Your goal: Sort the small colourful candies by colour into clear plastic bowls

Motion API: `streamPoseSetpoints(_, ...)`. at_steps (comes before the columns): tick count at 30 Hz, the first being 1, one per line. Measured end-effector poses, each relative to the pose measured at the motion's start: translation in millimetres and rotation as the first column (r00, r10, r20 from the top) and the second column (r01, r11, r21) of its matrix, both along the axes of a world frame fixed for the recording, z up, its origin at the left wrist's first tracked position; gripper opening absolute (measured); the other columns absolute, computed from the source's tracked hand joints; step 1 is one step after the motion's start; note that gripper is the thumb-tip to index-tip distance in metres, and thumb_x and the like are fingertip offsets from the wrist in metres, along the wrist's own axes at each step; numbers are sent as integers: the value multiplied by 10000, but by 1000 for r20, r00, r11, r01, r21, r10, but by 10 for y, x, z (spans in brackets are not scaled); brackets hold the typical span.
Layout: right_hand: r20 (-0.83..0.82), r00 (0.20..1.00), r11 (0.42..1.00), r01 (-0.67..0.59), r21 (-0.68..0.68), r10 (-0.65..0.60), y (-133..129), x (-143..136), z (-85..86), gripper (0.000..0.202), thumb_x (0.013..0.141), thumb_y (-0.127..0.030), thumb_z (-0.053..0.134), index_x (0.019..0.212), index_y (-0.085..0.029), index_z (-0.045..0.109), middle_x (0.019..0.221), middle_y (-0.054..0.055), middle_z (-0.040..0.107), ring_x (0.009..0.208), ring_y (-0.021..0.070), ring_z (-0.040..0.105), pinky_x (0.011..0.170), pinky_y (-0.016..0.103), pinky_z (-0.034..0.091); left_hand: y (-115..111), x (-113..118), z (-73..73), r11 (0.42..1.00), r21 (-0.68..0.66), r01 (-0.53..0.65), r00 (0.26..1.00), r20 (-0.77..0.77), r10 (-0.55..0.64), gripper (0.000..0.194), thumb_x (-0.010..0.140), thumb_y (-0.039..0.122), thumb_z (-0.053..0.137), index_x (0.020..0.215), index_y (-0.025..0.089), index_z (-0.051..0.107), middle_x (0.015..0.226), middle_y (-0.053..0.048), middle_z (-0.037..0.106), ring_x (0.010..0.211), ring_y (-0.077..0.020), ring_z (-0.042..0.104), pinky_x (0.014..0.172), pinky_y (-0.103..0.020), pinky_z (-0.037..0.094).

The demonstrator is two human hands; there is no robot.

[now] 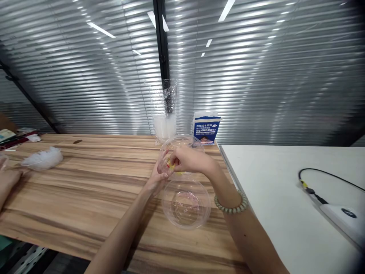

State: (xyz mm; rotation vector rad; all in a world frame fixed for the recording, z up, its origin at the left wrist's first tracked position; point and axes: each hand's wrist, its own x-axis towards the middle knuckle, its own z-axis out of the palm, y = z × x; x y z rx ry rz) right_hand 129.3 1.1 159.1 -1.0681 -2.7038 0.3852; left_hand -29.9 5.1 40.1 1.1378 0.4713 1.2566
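At frame centre, the left hand [156,179] grips a clear bowl [180,154] from below while the right hand [186,160] pinches something yellow [171,164], mostly hidden by fingers. Just below lies a lid [186,203]; another person's hand [8,180] is cut off at left.

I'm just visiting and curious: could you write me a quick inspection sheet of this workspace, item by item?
Surface: wooden table, with a white table butted against its right side.
Job's things: clear bowl held tilted above the wood, something yellow inside; clear lid lying flat below it.
Clutter: white fluff, bagged cup stack, blue packet.
Hands: left hand grips the bowl's rim; right hand reaches into it, bead bracelet on the wrist. Another person's hand at far left.
Cables: black cable running to a white device.
Surroundings: closed blinds behind.
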Motion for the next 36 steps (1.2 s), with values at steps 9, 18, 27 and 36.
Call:
streamPoseSetpoints(9, 42, 984, 978, 167, 128, -173, 121, -144, -138, 179, 775, -42, 528, 807, -99, 694, 792, 96, 688, 643, 129, 553, 546, 229, 342, 41, -11, -59, 1000, -8, -11, 1000, 20, 11, 898, 507, 376, 876, 1315, 325, 488, 1377, -58, 498, 1275, -274, 450, 1019, -365, 409)
streamPoseSetpoints(18, -122, 980, 963, 182, 200, -160, 182, -29, -121, 207, 822, -75, 496, 791, -121, 696, 774, 87, 687, 711, 154, 570, 656, 252, 369, 36, 0, -41, 1000, 2, -3, 1000, 20, 3, 914, 510, 403, 875, 1328, 306, 480, 1408, -81, 465, 1324, -299, 396, 1063, -416, 378)
streamPoseSetpoints(27, -95, 985, 973, 159, 170, -144, 154, 25, -108, 185, 776, -46, 556, 839, -129, 710, 786, 57, 676, 702, 133, 551, 604, 233, 336, 29, -5, -38, 1000, -6, 17, 999, 31, -17, 897, 529, 396, 869, 1330, 297, 476, 1415, -79, 467, 1316, -300, 406, 1064, -410, 378)
streamPoseSetpoints(36, -39, 992, 983, 122, 137, -117, 152, -51, -122, 223, 763, -30, 557, 880, -116, 726, 777, 67, 678, 660, 123, 519, 583, 241, 315, 54, -22, -89, 1000, 20, 9, 999, 37, -9, 849, 556, 384, 857, 1317, 300, 493, 1411, -71, 481, 1309, -294, 423, 1063, -395, 378)
